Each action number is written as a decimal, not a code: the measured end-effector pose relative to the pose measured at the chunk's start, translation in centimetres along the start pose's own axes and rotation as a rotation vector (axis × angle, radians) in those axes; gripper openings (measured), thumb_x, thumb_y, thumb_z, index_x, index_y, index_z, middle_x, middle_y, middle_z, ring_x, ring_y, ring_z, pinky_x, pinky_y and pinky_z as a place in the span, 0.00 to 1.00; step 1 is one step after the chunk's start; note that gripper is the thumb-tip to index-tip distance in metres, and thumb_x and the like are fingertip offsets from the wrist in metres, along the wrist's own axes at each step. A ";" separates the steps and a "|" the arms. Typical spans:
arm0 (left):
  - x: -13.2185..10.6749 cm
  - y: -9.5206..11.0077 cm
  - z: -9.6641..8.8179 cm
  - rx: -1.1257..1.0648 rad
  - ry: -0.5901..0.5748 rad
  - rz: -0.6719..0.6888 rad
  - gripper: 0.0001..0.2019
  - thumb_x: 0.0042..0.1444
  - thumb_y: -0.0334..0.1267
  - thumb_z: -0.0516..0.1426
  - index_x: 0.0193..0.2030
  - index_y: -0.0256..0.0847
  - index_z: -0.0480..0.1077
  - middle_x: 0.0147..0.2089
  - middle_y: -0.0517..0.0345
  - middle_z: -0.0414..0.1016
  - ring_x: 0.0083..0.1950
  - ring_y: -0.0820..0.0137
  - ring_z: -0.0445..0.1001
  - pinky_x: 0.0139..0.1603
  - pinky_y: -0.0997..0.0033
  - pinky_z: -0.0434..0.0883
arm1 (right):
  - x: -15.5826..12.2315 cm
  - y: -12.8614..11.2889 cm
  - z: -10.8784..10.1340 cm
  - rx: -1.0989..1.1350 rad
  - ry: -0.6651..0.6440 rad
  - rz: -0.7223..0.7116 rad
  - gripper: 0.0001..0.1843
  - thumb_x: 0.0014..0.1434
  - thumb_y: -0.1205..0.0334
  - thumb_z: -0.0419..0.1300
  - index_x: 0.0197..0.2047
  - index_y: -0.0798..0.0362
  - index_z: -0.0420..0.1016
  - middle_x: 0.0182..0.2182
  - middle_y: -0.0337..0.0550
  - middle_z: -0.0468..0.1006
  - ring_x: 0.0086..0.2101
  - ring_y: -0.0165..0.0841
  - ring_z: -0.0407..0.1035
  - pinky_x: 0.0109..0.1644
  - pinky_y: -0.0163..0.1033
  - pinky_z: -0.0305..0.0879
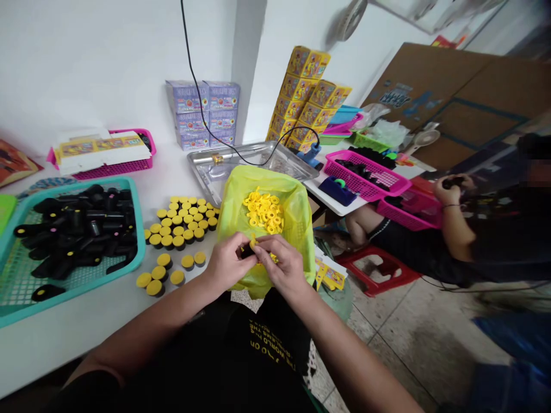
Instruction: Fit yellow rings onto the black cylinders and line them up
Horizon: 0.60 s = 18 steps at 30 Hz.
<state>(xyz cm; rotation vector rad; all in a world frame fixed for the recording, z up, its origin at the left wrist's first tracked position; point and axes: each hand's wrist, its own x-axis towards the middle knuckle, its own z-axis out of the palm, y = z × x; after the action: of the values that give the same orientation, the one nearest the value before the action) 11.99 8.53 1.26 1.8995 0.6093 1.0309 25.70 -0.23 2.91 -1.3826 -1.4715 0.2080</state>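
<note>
Both hands meet over the near side of a basket (297, 201) lined with a yellow-green plastic bag. My left hand (230, 261) is closed around a small dark part, mostly covered by the fingers. With thumb and fingers, my right hand (282, 264) pinches a small yellow plastic piece (253, 242) against that dark part. Loose yellow ring-shaped pieces (264, 209) are heaped inside the basket under the hands. On the white table to the left stand several short black cylinders with yellow tops (183, 221), most of them grouped close together.
A teal basket (140, 229) of black parts sits at left. Behind are a metal tray (198, 172), purple boxes (204, 115) and stacked yellow boxes (301, 92). A cable hangs over the tray. At right are pink baskets (365, 178), a red stool (374, 272) and a seated co-worker (458, 223).
</note>
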 end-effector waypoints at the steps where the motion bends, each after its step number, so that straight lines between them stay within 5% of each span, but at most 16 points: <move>1: -0.1 0.1 0.0 0.012 0.011 0.021 0.09 0.53 0.38 0.64 0.31 0.41 0.67 0.25 0.64 0.69 0.25 0.75 0.66 0.26 0.76 0.63 | 0.1 0.0 0.2 0.071 0.021 0.065 0.09 0.64 0.55 0.62 0.33 0.47 0.76 0.35 0.44 0.79 0.36 0.37 0.74 0.42 0.45 0.73; 4: -0.5 0.5 -0.2 0.107 0.065 0.148 0.08 0.55 0.38 0.64 0.33 0.41 0.69 0.27 0.63 0.71 0.26 0.74 0.68 0.27 0.74 0.65 | 0.4 -0.2 0.4 0.389 0.057 0.335 0.13 0.53 0.52 0.71 0.36 0.47 0.75 0.33 0.40 0.77 0.33 0.34 0.72 0.36 0.40 0.71; 7: -0.7 1.0 -0.7 0.192 0.107 0.334 0.05 0.57 0.34 0.63 0.38 0.41 0.71 0.32 0.59 0.75 0.32 0.70 0.73 0.32 0.72 0.70 | 0.5 -0.8 0.2 0.635 -0.064 0.585 0.20 0.46 0.51 0.75 0.39 0.49 0.76 0.32 0.38 0.76 0.31 0.32 0.69 0.30 0.35 0.66; 11: -1.0 1.8 -1.5 0.158 0.101 0.472 0.08 0.59 0.32 0.63 0.45 0.42 0.72 0.39 0.55 0.76 0.38 0.68 0.75 0.35 0.71 0.74 | 0.3 -2.1 0.3 0.707 -0.078 0.631 0.16 0.46 0.53 0.74 0.35 0.50 0.77 0.27 0.36 0.72 0.26 0.29 0.63 0.27 0.33 0.58; 18: -1.6 1.8 -2.1 0.002 0.100 0.392 0.11 0.57 0.36 0.67 0.44 0.41 0.73 0.38 0.56 0.73 0.35 0.71 0.71 0.28 0.75 0.70 | -0.1 -3.3 2.0 0.911 0.009 0.728 0.17 0.45 0.50 0.74 0.32 0.51 0.76 0.26 0.35 0.69 0.23 0.27 0.59 0.23 0.32 0.55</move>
<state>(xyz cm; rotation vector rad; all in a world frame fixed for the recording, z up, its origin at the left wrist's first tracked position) 9.36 7.42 2.77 2.0239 0.2955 1.3790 22.12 -0.31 4.40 -1.0583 -0.6227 1.1674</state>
